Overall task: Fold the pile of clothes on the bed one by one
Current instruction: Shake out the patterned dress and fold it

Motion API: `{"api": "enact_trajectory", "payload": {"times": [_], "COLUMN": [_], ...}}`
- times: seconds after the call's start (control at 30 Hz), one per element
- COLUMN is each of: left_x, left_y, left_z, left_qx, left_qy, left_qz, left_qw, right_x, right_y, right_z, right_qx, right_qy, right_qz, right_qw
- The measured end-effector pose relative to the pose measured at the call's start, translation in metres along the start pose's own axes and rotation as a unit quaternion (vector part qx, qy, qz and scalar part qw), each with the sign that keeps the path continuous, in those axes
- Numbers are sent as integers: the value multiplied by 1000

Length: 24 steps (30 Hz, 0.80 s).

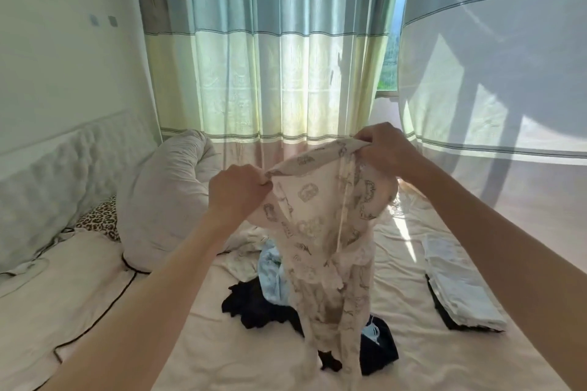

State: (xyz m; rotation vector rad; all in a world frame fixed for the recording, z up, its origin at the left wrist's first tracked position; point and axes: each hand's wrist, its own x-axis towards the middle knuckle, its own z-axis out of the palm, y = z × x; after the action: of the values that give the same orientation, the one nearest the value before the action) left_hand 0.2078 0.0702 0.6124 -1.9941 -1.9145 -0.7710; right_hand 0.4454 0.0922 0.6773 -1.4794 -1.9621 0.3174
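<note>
A garment (320, 232) hangs at the centre, held up over the bed (222, 343) by the left hand (236, 189) at 9 o'clock of its top edge and the right hand (386, 149) at 1 o'clock. Under it on the bed lies the pile of clothes (270, 292). A folded stack (457, 289) lies on the bed at 3 o'clock of the pile. A pillow (158, 197) sits at 10 o'clock, the headboard (57, 174) to its left, and the curtain (270, 51) hangs behind at 12 o'clock
</note>
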Motion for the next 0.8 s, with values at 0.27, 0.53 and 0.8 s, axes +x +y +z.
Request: {"api": "enact_trajectory", "payload": {"times": [0.27, 0.53, 0.8], "left_x": [19, 2, -26], "left_y": [-15, -20, -19], "left_z": [-9, -2, 6], "left_qx": [-379, -431, -252], "left_qy": [-156, -254, -286], "left_qz": [-139, -98, -9], "left_qw": [901, 860, 925], "right_x": [-2, -4, -14], "right_y": [21, 48, 72], "right_z": [-11, 4, 46], "right_qx": [26, 84, 50], "right_qy": [-148, -118, -70], "right_qz": [59, 97, 94], "right_qw": [987, 985, 992]}}
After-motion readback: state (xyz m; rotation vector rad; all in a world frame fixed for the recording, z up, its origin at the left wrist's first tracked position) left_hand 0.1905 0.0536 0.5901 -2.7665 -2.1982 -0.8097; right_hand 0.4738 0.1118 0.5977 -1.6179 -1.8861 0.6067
